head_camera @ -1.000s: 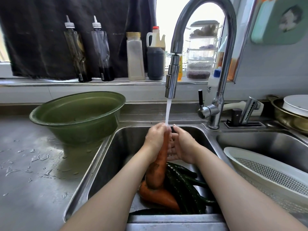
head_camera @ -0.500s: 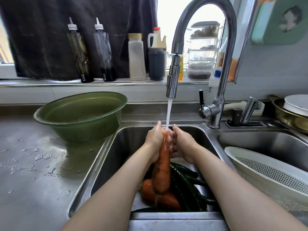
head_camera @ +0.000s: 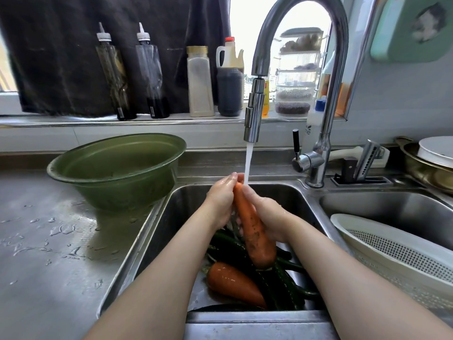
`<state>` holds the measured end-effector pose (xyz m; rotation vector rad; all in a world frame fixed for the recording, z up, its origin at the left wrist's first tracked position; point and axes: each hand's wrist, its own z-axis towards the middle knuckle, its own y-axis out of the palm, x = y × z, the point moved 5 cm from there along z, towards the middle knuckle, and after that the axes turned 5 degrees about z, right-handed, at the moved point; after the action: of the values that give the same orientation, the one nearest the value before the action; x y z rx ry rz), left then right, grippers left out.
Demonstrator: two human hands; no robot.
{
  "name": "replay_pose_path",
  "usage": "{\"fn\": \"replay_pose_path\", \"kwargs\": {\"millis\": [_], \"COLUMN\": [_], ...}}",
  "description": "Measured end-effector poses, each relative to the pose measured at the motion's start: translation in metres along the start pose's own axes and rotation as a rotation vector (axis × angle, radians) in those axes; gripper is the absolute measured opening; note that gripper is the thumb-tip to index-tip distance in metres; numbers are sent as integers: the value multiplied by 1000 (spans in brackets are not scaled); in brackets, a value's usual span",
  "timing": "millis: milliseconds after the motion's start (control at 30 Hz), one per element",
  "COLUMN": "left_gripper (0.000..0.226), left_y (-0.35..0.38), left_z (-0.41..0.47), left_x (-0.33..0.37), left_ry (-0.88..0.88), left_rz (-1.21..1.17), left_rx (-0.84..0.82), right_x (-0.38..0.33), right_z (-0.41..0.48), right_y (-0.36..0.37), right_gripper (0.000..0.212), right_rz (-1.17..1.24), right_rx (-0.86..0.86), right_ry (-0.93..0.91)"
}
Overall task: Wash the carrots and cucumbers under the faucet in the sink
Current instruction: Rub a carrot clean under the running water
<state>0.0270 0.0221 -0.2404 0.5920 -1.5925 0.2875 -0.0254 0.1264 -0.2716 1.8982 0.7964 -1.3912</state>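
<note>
Left hand [head_camera: 221, 200] holds the tip of the carrot [head_camera: 252, 227] under the faucet stream [head_camera: 248, 163], thick end now swung right, right hand [head_camera: 269, 217] slid down to grip its dirt-specked middle: scrubbing advances, other carrot [head_camera: 232, 283] and cucumbers [head_camera: 284, 283] wait in sink [head_camera: 157, 231].

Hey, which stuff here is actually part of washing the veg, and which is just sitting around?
Job in hand: held carrot, left hand, right hand, faucet, sink, second carrot, cucumbers.
Lying about: green basin, white colander, sill bottles.
</note>
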Motion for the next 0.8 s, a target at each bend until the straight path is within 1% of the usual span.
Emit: {"fn": "replay_pose_path", "kwargs": {"millis": [33, 133, 167, 200, 267, 300, 367, 400, 433, 467, 500, 533, 567, 633, 700, 800], "left_gripper": [31, 23, 22, 25, 33, 39, 59, 68, 72, 71, 66, 60, 55, 51, 48, 47], "left_y": [-2, -5, -6, -7, -9, -10, -8, -7, -6, -5, -4, -4, -4, -2, 2, 1], "left_z": [1, 1, 0, -1, -2, -2, -6, -7, -7, -6, -5, -4, -3, -3, -7, -10], "left_x": [-1, -2, -3, -5, -14, -21, -30, -34, -36, -37, -37, -37, -37, -37, -34, -34], "left_ry": [6, 40, 31, 4, -99, -169, -292, -328, -343, -336, -313, -288, -270, -242, -249, -287], "left_rz": [27, 125, 166, 191, 211, 219, 246, 254, 254, 245, 239, 243, 248, 215, 156, 125], "left_rx": [-18, -69, -103, -144, -246, -310, -436, -466, -461, -427, -389, -352, -328, -323, -334, -406], "right_x": [-1, -5, -7, -11, -16, -17, -15, -14, -12, -10, -9, -9, -9, -12, -16, -15], "right_z": [0, 5, 6, 5, 7, 10, 16, 17, 19, 19, 20, 23, 24, 26, 25, 22], "right_y": [1, 4, 5, 6, 4, 0, -8, -9, -10, -10, -11, -13, -14, -17, -19, -17], "right_gripper": [70, 30, 20, 16, 31, 40, 58, 67, 72, 70, 59, 44, 34, 36, 38, 29], "right_rz": [14, 116, 140, 154, 201, 223, 258, 267, 263, 254, 247, 240, 223, 173, 131, 197], "right_rx": [22, 26, 7, -25, -62, -39, 40, 84, 137, 198, 263, 328, 380, 434, 431, 315], "right_ry": [-5, -69, -94, -124, -166, -169, -157, -141, -128, -123, -131, -144, -154, -171, -187, -146]}}
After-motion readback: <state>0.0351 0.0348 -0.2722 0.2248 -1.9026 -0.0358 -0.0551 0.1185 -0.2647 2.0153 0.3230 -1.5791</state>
